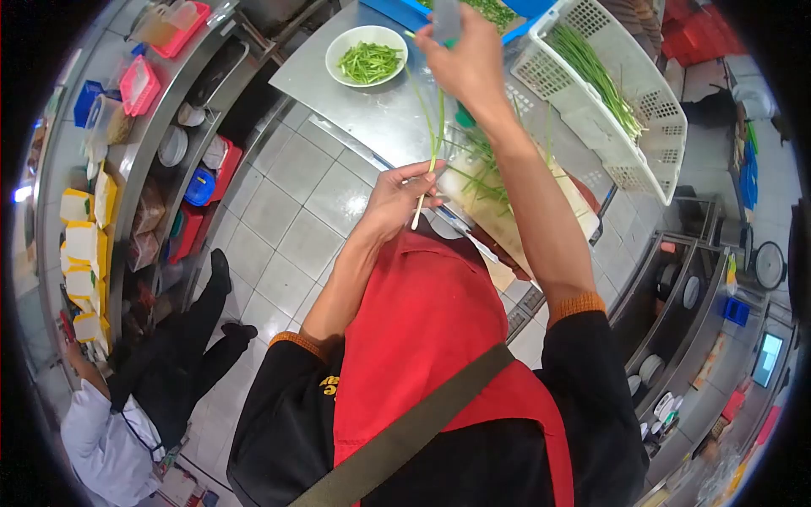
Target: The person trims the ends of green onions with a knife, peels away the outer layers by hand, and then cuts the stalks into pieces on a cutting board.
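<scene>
A green onion stalk [434,148] is grasped at its pale end by the left hand [397,201] beside the cutting board [486,215], while a blurred grey thing [446,20] is clenched in the raised right hand [469,63], by which the white basket [541,59] near the bowl [334,59] is partly covered.

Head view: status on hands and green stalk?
Left hand pinches long thin green stalk, pale end down. Right hand raised, shut on grey flat tool. Nothing blocks either hand.

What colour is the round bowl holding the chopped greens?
The round bowl is white; head view.
</scene>
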Available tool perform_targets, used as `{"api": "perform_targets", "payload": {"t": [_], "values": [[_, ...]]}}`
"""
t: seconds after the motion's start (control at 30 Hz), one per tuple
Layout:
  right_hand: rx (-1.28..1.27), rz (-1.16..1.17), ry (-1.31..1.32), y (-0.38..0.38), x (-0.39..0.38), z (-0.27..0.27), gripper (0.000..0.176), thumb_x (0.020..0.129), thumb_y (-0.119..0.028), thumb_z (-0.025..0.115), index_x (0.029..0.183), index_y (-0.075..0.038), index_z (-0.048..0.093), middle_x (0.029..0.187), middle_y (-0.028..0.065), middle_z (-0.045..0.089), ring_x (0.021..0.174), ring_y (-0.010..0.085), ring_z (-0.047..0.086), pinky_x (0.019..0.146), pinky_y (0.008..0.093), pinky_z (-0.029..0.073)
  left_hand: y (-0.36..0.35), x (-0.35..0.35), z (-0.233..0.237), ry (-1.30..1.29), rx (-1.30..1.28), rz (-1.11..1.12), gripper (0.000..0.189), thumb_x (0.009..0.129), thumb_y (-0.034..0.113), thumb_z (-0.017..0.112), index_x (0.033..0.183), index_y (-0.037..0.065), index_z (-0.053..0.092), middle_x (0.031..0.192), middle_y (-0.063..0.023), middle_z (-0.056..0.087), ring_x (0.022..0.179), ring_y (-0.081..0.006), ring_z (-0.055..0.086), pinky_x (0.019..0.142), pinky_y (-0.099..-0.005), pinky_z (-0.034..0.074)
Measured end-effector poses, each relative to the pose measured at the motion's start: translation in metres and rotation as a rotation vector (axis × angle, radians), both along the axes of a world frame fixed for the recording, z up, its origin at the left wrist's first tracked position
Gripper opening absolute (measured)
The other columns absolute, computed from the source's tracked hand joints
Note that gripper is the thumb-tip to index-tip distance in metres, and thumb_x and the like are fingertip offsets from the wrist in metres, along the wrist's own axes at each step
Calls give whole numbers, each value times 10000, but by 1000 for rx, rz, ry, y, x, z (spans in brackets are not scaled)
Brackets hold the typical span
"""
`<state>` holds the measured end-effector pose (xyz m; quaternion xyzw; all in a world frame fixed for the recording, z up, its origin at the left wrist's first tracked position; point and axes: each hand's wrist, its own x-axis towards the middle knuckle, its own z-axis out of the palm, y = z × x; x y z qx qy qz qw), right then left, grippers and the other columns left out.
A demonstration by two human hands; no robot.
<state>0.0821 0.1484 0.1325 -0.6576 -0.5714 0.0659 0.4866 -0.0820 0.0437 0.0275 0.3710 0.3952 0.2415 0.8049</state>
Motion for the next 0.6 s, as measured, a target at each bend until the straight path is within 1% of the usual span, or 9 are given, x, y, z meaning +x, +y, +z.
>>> {"api": "perform_targets", "payload": {"t": [0.07,0.17,0.23,0.3,0.33,0.4,0.5,0.57,0.6], "values": [[-93,25,8,35,-2,-13,369,747,-110,769,1063,36,646,935,266,688,931,403,683,806,456,516,1,-3,0,-11,-6,44,281,970,78,625,1240,14,668,901,-13,605,808,-86,559,820,-334,612],[-204,48,40,29,-1,-11,349,781,-114,738,1086,25,642,979,262,692,965,405,680,878,458,508,1,-4,3,-24,-24,96,285,964,62,626,1238,-8,660,906,-19,603,804,-96,559,831,-358,621],[-161,90,-186,1,13,-7,381,716,-165,815,1030,7,685,957,89,751,858,179,692,834,326,521,5,-3,1,-35,-29,115,286,962,55,623,1236,-21,655,903,-21,604,801,-100,561,839,-368,621],[-118,151,8,-45,17,10,433,701,-191,830,1064,0,689,955,72,760,796,153,669,777,317,522,-1,-4,-4,-34,-55,124,287,961,47,621,1235,-34,650,901,-22,604,798,-105,563,847,-378,621],[-118,144,7,-63,17,11,433,701,-191,830,1064,0,689,955,72,760,796,153,669,777,317,522,1,-1,-7,-70,-66,115,291,960,46,621,1236,-41,646,900,-25,605,799,-109,564,852,-389,621],[-344,158,122,-95,24,6,382,725,-115,796,1060,15,667,851,121,735,780,228,695,769,342,533,2,7,-7,-119,-68,76,293,960,49,623,1236,-48,640,881,-25,609,784,-111,574,861,-417,620],[-473,113,167,-120,40,-19,369,722,-95,796,1055,12,681,858,128,735,743,220,693,713,345,532,-1,20,-1,-143,-44,-12,285,957,45,626,1227,-46,646,855,-20,611,765,-110,586,862,-422,621],[-391,89,179,-137,43,-18,316,727,-68,779,1019,12,689,831,133,725,715,214,680,663,351,519,-5,34,12,-108,-52,-56,273,950,43,637,1208,-43,655,837,-20,614,738,-109,592,855,-418,625],[-362,103,244,-145,45,-19,288,729,-58,771,997,13,689,823,138,720,707,216,676,658,356,514,-6,38,13,-119,-50,-83,268,942,40,649,1194,-52,658,891,-53,624,736,-112,589,834,-400,638]]}}
